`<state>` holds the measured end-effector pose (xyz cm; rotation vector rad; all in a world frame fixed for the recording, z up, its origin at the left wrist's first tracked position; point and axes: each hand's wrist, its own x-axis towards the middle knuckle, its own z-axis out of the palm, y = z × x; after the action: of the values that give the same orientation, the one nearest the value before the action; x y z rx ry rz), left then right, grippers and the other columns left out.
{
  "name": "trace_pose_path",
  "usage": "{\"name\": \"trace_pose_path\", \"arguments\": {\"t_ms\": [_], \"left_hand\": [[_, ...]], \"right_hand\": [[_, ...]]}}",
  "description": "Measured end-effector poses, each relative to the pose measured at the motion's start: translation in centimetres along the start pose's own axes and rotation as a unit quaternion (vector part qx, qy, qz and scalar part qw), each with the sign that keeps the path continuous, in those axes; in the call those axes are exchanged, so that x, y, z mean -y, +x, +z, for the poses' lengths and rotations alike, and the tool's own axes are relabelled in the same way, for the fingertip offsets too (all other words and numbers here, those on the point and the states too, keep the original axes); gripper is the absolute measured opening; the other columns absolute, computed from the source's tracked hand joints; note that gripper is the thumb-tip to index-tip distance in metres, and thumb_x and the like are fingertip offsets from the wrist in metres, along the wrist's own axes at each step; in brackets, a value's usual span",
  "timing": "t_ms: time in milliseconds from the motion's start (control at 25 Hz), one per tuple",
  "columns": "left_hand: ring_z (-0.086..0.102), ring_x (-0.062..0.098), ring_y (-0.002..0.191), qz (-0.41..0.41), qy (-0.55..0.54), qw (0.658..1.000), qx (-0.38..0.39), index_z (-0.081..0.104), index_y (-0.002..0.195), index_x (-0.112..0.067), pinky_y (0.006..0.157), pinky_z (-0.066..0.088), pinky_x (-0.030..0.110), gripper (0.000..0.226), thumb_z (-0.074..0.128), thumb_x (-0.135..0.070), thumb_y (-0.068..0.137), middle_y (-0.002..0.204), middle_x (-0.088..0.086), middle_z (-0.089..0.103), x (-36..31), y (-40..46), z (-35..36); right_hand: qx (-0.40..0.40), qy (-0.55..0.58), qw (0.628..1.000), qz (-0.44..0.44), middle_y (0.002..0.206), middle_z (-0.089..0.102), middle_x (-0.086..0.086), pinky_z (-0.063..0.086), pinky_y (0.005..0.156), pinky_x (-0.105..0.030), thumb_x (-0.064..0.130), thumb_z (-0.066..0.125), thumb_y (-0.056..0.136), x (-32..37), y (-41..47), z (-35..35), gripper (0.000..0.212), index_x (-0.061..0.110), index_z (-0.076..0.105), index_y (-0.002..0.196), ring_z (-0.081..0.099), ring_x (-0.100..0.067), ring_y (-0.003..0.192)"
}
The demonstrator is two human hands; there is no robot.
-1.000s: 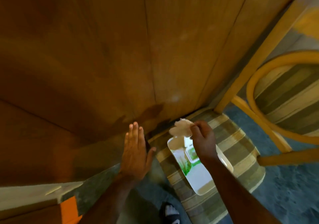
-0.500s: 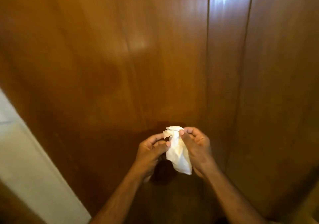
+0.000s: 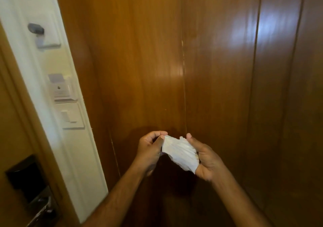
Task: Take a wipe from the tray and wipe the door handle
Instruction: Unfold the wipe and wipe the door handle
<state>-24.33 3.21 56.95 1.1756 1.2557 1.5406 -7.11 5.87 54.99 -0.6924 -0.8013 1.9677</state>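
Note:
A crumpled white wipe (image 3: 180, 152) is stretched between both hands in front of a glossy wooden wall. My left hand (image 3: 150, 150) pinches its left end between thumb and fingers. My right hand (image 3: 205, 160) grips its right end and lower edge. At the bottom left, a dark lock plate (image 3: 24, 179) sits on the wooden door (image 3: 10, 121), with the metal door handle (image 3: 42, 209) just below it. Both hands are well to the right of the handle. The tray is out of view.
A white wall strip (image 3: 57, 65) between door and panelling carries a grey bracket (image 3: 35, 28), a key-card holder (image 3: 60, 88) and a light switch (image 3: 70, 115). Brown wooden panelling (image 3: 227, 60) fills the centre and right.
The view has swung up and left from the chair and tray to the wall and door. My right hand lifted the wipe; my left hand joined it, and the wipe is now pulled wider.

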Motion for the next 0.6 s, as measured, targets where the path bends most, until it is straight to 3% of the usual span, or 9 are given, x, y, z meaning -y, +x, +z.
{"name": "trace_pose_path", "arguments": {"t_ms": [80,160,280,400,480,600], "left_hand": [[0.067,0.023,0.097,0.022,0.024,0.999,-0.003,0.07,0.097,-0.015,0.071,0.057,0.034,0.018,0.054,-0.009,0.103,0.107,0.014,0.069,-0.9,-0.1,-1.1],[0.065,0.018,0.082,0.032,0.032,0.999,-0.008,0.069,0.1,-0.015,0.057,0.052,0.027,0.017,0.052,-0.011,0.104,0.101,0.011,0.067,-1.7,-0.1,-2.3],[0.052,0.01,0.058,0.026,0.055,0.998,0.002,0.068,0.108,-0.011,0.043,0.042,0.018,0.017,0.05,-0.011,0.105,0.084,0.012,0.06,-2.0,-0.5,-4.2],[0.049,0.007,0.049,0.022,0.103,0.994,0.025,0.068,0.113,-0.008,0.044,0.044,0.019,0.02,0.05,-0.013,0.105,0.076,0.011,0.059,-1.4,-0.7,-6.1],[0.052,0.009,0.05,0.017,0.124,0.992,0.022,0.069,0.113,-0.009,0.046,0.046,0.02,0.02,0.051,-0.014,0.105,0.079,0.011,0.062,-1.6,-0.7,-7.9],[0.054,0.01,0.051,0.015,0.171,0.985,-0.018,0.071,0.11,-0.011,0.049,0.049,0.022,0.02,0.052,-0.014,0.105,0.073,0.01,0.06,-1.6,-0.9,-12.4]], "right_hand": [[0.028,-0.017,0.999,-0.001,0.123,0.064,-0.026,0.056,0.081,-0.047,0.016,0.083,0.074,0.0,0.1,0.6,0.058,0.008,0.058,0.126,0.063,-0.044,0.113],[0.014,-0.011,1.0,-0.018,0.119,0.067,-0.024,0.057,0.079,-0.044,0.008,0.077,0.077,-0.4,0.9,0.9,0.054,0.005,0.058,0.127,0.066,-0.04,0.11],[-0.056,0.061,0.995,-0.061,0.125,0.063,-0.024,0.055,0.088,-0.047,0.013,0.069,0.086,-1.7,2.9,1.3,0.048,0.004,0.053,0.13,0.063,-0.038,0.112],[0.006,0.127,0.992,-0.018,0.13,0.058,-0.029,0.047,0.1,-0.056,0.026,0.06,0.094,-3.8,4.3,2.2,0.045,0.004,0.05,0.132,0.059,-0.043,0.118],[0.074,0.059,0.995,0.037,0.126,0.062,-0.028,0.056,0.089,-0.049,0.025,0.063,0.092,-4.6,4.5,2.1,0.043,0.003,0.056,0.128,0.062,-0.041,0.115],[0.143,0.018,0.987,0.075,0.121,0.061,-0.026,0.058,0.05,-0.027,0.005,0.071,0.083,-5.7,5.1,1.9,0.048,-0.002,0.055,0.127,0.069,-0.034,0.093]]}}
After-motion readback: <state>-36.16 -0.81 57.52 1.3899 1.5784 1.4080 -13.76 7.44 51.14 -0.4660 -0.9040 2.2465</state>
